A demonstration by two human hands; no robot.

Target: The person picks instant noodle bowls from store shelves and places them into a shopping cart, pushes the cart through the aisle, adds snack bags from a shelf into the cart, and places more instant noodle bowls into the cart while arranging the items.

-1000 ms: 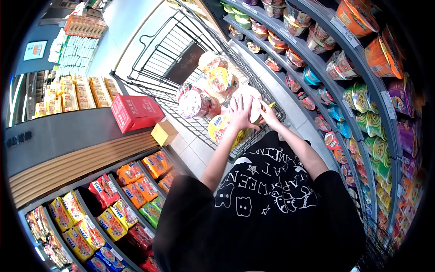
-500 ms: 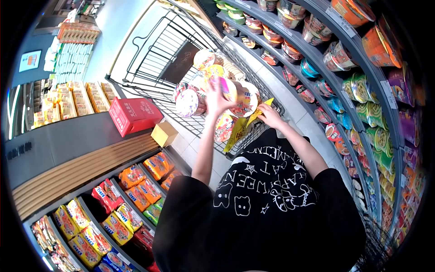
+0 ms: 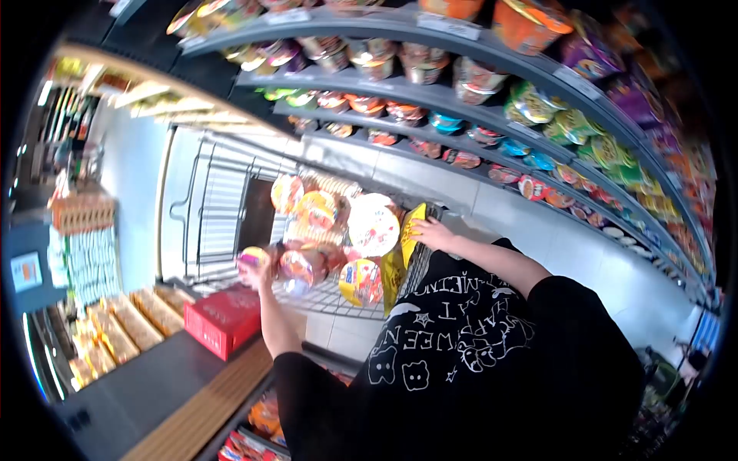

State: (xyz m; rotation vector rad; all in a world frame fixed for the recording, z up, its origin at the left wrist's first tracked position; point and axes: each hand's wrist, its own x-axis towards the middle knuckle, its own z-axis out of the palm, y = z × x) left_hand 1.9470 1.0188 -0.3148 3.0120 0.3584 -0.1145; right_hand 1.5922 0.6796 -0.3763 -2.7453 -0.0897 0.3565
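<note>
My left hand is closed around a small noodle cup with a purple and orange lid, over the left side of the shopping cart. Blur hides the finer print on this cup. At the cart's near end, the fingers of my right hand are curled over the edge of a yellow panel. Between my hands, several instant noodle cups lie in the cart, among them a large white-lidded tub and a yellow tub.
A red box sits on the counter left of the cart. Curved shelves of noodle cups and packets run along the top and right. Packaged goods stand in rows at far left, with noodle packs below.
My left hand has carried the purple-lidded cup from above the pile to the cart's left side. My right hand stays at the yellow panel. The whole view has turned, showing more shelf.
</note>
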